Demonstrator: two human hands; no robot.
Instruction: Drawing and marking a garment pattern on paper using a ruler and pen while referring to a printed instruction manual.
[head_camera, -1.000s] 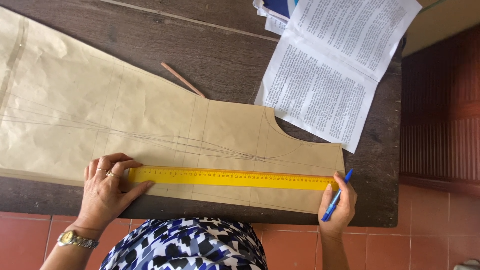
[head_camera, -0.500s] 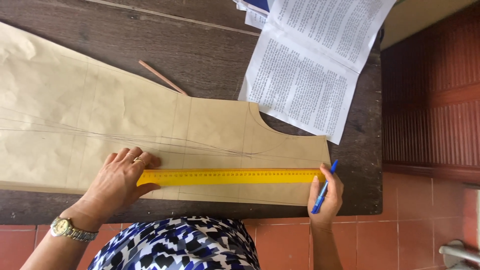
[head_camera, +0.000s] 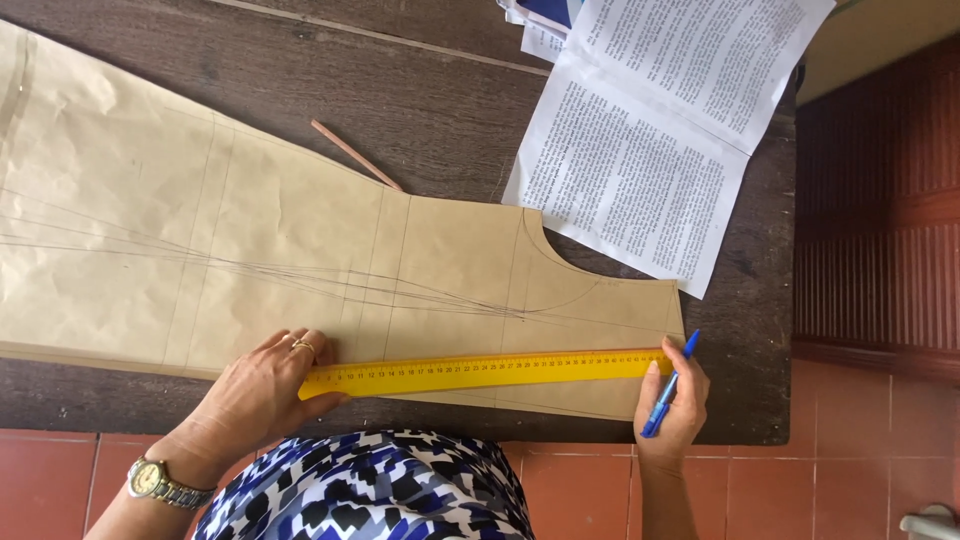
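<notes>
**Ruler pinned along the pattern's near edge, pen waiting at its right end**

I start with the dark wooden table (head_camera: 420, 90), which carries everything. Across it lies the brown paper pattern piece (head_camera: 200, 230), long axis running left to right, its curved cut-out toward the right end and pencil lines fanning across it. Beyond the right hand, toward the far side of the table, an open printed booklet (head_camera: 650, 150) overlaps the table's edge region, well apart from both hands.

The yellow ruler (head_camera: 480, 372) lies on the pattern's near strip, its long axis almost parallel to the paper's near edge, spanning from one hand to the other.

My left hand (head_camera: 265, 385) presses flat on the ruler's left end, fingers spread over it and onto the paper. My right hand (head_camera: 675, 405) sits at the ruler's right end, pinching a blue pen (head_camera: 668, 390) that points away from the body, its tip just past the ruler's corner. So the ruler stretches leftward from the pen hand, and the right hand is the nearer to that end.

A loose pencil (head_camera: 355, 155) lies on bare wood beyond the left hand, clear of both.
</notes>
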